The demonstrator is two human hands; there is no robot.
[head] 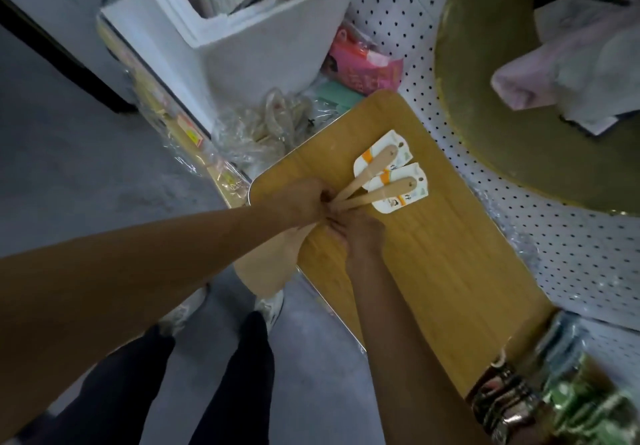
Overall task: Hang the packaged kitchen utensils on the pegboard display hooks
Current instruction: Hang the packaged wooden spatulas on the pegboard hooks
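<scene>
I look straight down on a wooden board (433,261) with rounded corners, lying at an angle. Its far and right edges sit against a white pegboard (561,254). Its left edge overhangs grey floor (69,174), where my legs and shoes show.

Two packaged wooden utensils (384,176) lie on the far half of the board, handles fanned out and resting on white backing cards with orange bands. Their near ends converge at my hands.

My left hand (301,202) is curled round the near ends of the utensils at the board's left edge. My right hand (362,233) touches the left one just beside it, fingers bent onto the same ends; I cannot tell whether it actually grips them.

Beyond the board's far corner: crumpled clear plastic wrap (263,129), pink packaging (363,70) and a white foam box (263,28). A large olive round object (485,98) covers the pegboard at upper right. Blurred dark and green packages (554,392) crowd the board's near-right end.

The near half of the board is bare wood. Open floor lies to the left.
</scene>
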